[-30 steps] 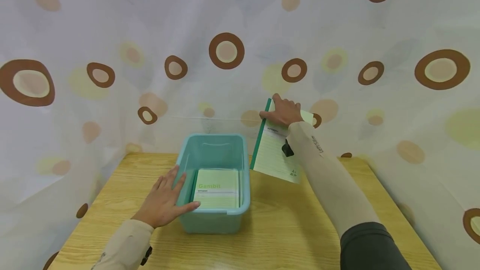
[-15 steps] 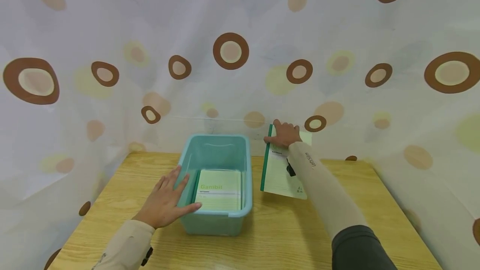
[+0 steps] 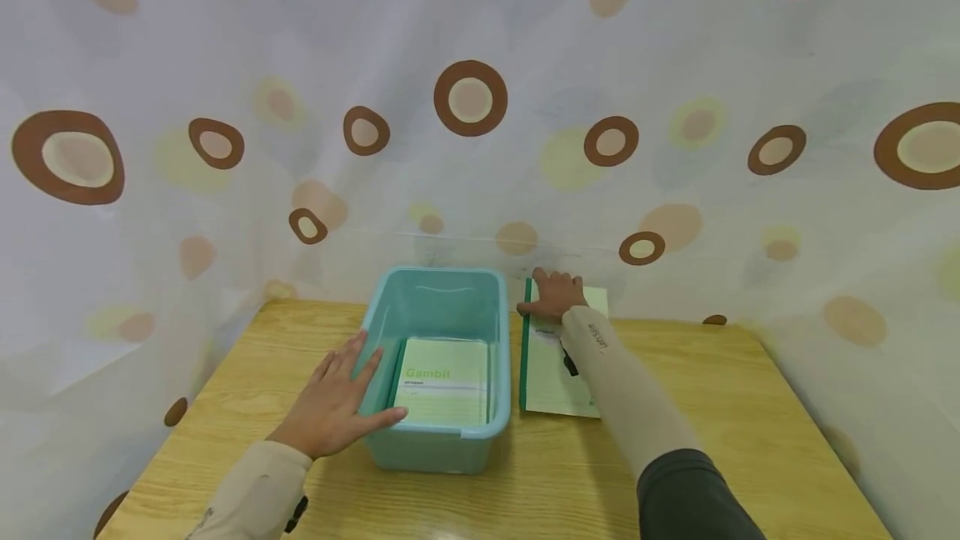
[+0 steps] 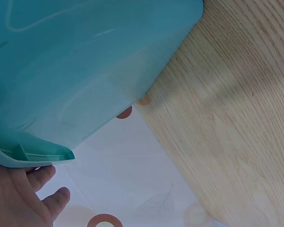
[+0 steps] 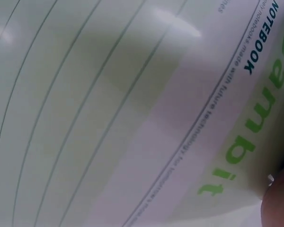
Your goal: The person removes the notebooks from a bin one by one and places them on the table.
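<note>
A light-blue plastic bin [image 3: 450, 452] stands on the table, with pale green "Gambit" notebooks [image 3: 444, 394] lying inside. My left hand [image 3: 330, 402] rests on the bin's left rim, fingers spread and fairly straight; in the left wrist view its fingertips [image 4: 57, 202] show just beyond the rim. To the right of the bin, my right hand [image 3: 557, 297] grips another notebook [image 3: 551, 382] with a dark green spine near its top edge. That notebook lies low over the table, partly covered by my forearm. The right wrist view is filled by its slightly bowed cover [image 5: 113, 123].
The wooden table [image 3: 705, 407] runs back to a white curtain [image 3: 525, 15] with brown and beige ovals. More curtain hangs along both sides. The notebook's spine is close beside the bin's right wall.
My right hand has lowered the notebook from the air beside the bin down toward the table, flattening its tilt. The left hand stays on the rim. The head view has shifted slightly.
</note>
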{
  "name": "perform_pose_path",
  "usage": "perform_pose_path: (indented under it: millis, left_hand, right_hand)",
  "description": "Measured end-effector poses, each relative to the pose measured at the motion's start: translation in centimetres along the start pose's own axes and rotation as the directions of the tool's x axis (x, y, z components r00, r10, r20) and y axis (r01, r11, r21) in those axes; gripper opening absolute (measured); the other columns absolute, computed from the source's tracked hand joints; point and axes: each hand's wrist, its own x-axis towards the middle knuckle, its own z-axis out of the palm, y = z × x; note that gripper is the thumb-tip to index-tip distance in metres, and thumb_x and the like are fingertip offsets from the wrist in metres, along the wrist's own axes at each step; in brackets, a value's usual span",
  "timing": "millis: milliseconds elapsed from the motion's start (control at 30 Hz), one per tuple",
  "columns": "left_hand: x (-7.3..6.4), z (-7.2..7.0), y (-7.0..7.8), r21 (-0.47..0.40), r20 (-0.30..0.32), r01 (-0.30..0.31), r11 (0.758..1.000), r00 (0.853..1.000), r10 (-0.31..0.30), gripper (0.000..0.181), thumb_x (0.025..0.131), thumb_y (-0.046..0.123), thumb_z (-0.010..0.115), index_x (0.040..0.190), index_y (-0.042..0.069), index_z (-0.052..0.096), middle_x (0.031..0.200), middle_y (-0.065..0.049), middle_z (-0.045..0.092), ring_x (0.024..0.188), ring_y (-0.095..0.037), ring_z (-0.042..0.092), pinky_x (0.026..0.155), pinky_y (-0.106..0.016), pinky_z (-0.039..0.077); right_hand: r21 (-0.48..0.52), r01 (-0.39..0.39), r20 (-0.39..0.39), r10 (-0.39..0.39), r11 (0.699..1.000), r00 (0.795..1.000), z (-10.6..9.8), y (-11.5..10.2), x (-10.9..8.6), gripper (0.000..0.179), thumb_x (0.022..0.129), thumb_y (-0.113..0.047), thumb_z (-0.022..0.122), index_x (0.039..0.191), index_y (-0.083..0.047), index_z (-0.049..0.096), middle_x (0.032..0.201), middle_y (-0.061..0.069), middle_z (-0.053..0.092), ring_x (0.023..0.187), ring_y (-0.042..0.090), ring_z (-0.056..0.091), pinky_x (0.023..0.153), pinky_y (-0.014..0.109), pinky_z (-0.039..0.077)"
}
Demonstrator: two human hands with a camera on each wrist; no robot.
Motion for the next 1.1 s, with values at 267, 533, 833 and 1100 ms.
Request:
perform_pose_path:
  millis: [267, 533, 833, 1100]
  left_hand:
    - [0.0, 0.0, 0.3, -0.005, 0.024, -0.005, 1.000, 1.000, 0.005, 0.091, 0.088, 0.067, 0.049, 0.149, 0.001, 0.034, 0.157, -0.024, 0.016, 0.143, -0.040, 0.019, 0.113, -0.060, 0.017]
    - [0.0, -0.2, 0.2, 0.008, 0.021, -0.006, 1.000, 1.000, 0.005, 0.092, 0.088, 0.067, 0.050, 0.149, 0.000, 0.032, 0.157, -0.024, 0.016, 0.143, -0.040, 0.021, 0.113, -0.059, 0.018]
    - [0.1, -0.2, 0.0, 0.002, 0.017, 0.003, 1.000, 1.000, -0.003, 0.093, 0.088, 0.067, 0.050, 0.150, 0.001, 0.030, 0.158, -0.023, 0.015, 0.144, -0.039, 0.020, 0.114, -0.058, 0.016]
    - [0.0, 0.0, -0.4, -0.003, 0.012, 0.008, 1.000, 1.000, -0.008, 0.093, 0.088, 0.067, 0.050, 0.149, 0.000, 0.032, 0.158, -0.023, 0.016, 0.143, -0.040, 0.021, 0.113, -0.059, 0.016]
  right_hand:
    - [-0.002, 0.014, 0.048, -0.013, 1.000, 0.999, 2.1, 1.0, -0.3, 0.065, 0.082, -0.051, 0.067, 0.126, -0.007, 0.049, 0.108, 0.019, 0.056, 0.098, 0.038, 0.052, 0.088, 0.052, 0.036]
    - [0.044, 0.000, 0.099, -0.005, 0.999, 0.995, 3.0, 1.3, 0.3, 0.074, 0.080, -0.050, 0.073, 0.131, -0.003, 0.048, 0.117, 0.020, 0.054, 0.108, 0.039, 0.050, 0.095, 0.055, 0.037]
    - [0.070, -0.063, 0.166, 0.051, 0.996, 0.985, 2.4, -0.2, 0.4, 0.069, 0.087, -0.039, 0.070, 0.136, 0.003, 0.046, 0.125, 0.024, 0.052, 0.112, 0.039, 0.051, 0.095, 0.053, 0.042]
    - [0.130, -0.070, 0.161, 0.048, 0.989, 0.986, 2.8, -0.5, 0.6, 0.061, 0.089, -0.032, 0.069, 0.134, 0.005, 0.048, 0.122, 0.025, 0.053, 0.111, 0.040, 0.051, 0.094, 0.053, 0.044]
